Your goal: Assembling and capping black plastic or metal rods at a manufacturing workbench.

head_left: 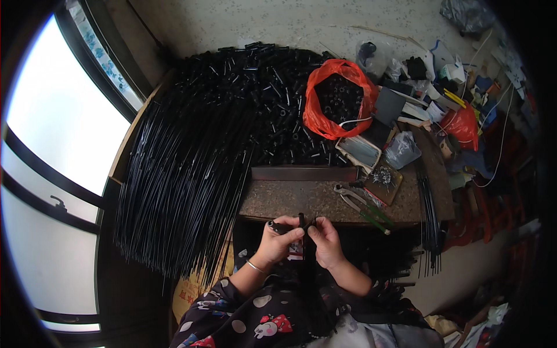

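In front of my body, just off the table's near edge, my two hands meet with fingers closed. Small black tubular pieces are between them. My left hand (274,242) wraps round a short black tube (279,228) whose open end points left. Between the hands a second dark piece (301,219) stands upright, partly covered by fingers. With thumb and fingers, my right hand (328,246) pinches a small dark part; its exact kind is hidden. Beyond the hands, a long dark bar (304,174) lies along the tabletop (284,200).
Long thin black rods (180,197) hang over the table's left side. Behind lies a heap of short black tubes (243,87). A red plastic bag (314,110) holds small black parts. Green-handled pincers (362,210) rest near a tray (395,188) of small metal pieces. More rods (428,214) overhang at right.
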A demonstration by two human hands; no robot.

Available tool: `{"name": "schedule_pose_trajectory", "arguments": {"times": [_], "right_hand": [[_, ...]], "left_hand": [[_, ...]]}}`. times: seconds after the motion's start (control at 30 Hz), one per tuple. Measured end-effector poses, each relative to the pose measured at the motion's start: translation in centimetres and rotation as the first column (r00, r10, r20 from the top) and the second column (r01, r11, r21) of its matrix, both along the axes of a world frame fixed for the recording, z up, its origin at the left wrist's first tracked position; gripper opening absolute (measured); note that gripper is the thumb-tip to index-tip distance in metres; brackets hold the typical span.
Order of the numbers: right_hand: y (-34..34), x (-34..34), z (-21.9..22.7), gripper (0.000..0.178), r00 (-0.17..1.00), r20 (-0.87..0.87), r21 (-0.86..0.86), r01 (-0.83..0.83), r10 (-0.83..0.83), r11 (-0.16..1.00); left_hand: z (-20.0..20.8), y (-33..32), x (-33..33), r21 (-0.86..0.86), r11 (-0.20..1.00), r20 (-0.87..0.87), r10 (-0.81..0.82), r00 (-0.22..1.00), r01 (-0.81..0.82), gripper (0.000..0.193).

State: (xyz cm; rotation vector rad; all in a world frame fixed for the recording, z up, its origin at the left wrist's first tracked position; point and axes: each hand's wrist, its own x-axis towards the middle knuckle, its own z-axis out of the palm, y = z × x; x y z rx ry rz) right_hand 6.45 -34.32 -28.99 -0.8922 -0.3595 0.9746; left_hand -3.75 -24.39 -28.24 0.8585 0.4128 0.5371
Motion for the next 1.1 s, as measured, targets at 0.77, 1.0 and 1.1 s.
{"name": "schedule_pose_trajectory", "arguments": {"times": [0.77,1.0,1.1], "right_hand": [[-0.6,1.5,-0.6,0.023,0.779,-0.243,0.195,-0.544,0.577,0.816],[-0.7,1.4,-0.2,0.021,0.802,-0.334,0.138,-0.477,0.494,0.868],[-0.9,1.2,0.1,0.02,0.813,-0.262,0.125,-0.506,0.52,0.853]], "left_hand": [[1.8,6.0,0.4,0.593,0.693,0.011,-0.516,0.856,0.41,0.011],[1.5,4.9,-0.4,0.177,0.901,-0.021,-0.399,0.917,0.396,0.014],[2.1,4.5,-0.1,0.16,0.903,-0.001,-0.404,0.915,0.399,0.013]]}}
